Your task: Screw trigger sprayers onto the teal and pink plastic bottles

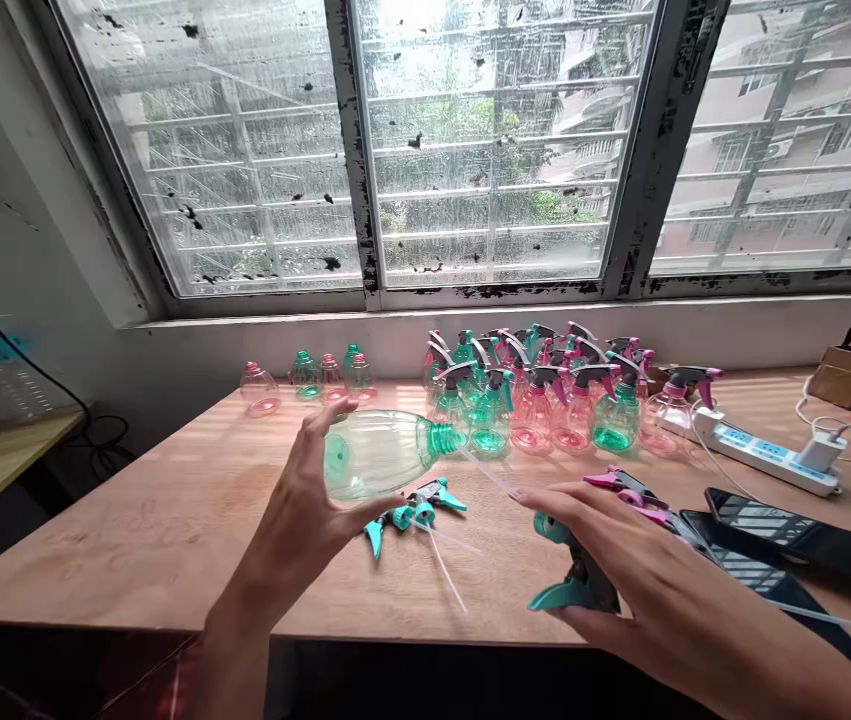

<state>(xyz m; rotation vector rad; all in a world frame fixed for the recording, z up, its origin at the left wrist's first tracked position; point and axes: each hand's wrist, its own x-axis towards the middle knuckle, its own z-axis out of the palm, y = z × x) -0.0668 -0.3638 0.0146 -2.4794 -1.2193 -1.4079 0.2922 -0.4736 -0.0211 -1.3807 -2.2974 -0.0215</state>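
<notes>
A clear green bottle (384, 460) is held on its side above the counter (192, 510), gripped near its base between the thumb and fingers of the left hand (309, 495). Its threaded neck is pointed toward the right hand (620, 570), in which a black and teal spray head (591, 582) is gripped, partly covered by the fingers. A thin white tube (489, 474) is extended from the right fingertips to the bottle's mouth; whether its tip is inside cannot be told, and its joint with the spray head is hidden.

Loose teal spray heads (411, 512) are laid on the counter between the two hands, with thin tubes pointed toward the near edge. Pink and black spray heads (639, 497) are placed beyond the right hand, near two dark phones (807, 535), which are overlapped slightly.

Toward the wall, green and pink bottles fitted with spray heads (534, 420) are crowded together upright. A smaller group of open-necked bottles (305, 377) is set farther left. At the right, a white power strip (766, 460) is seen with chargers plugged in, and a brown box (845, 376) is placed behind it.
</notes>
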